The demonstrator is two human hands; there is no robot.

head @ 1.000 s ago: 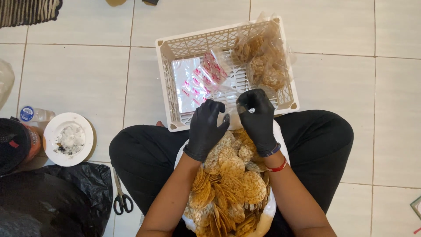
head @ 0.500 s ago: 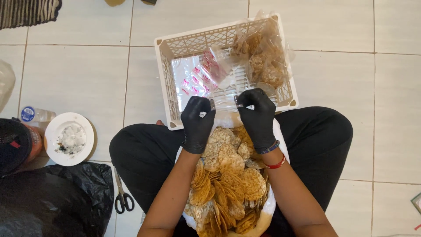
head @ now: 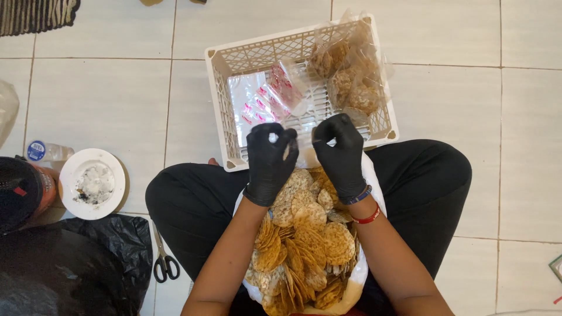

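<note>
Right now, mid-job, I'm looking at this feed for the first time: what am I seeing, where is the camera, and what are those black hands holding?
There is no machine here. A person sits cross-legged on a tiled floor, and the one camera is worn on their head, looking straight down.

Both hands wear black gloves. The left hand and right hand pinch a small clear bag between them, over the near edge of a white crate.

In the crate lie empty clear bags with pink marks and filled bags of crackers. On the lap sits a big open sack of loose round crackers.

To the person's left are a white plate, scissors and a black plastic bag.
</note>
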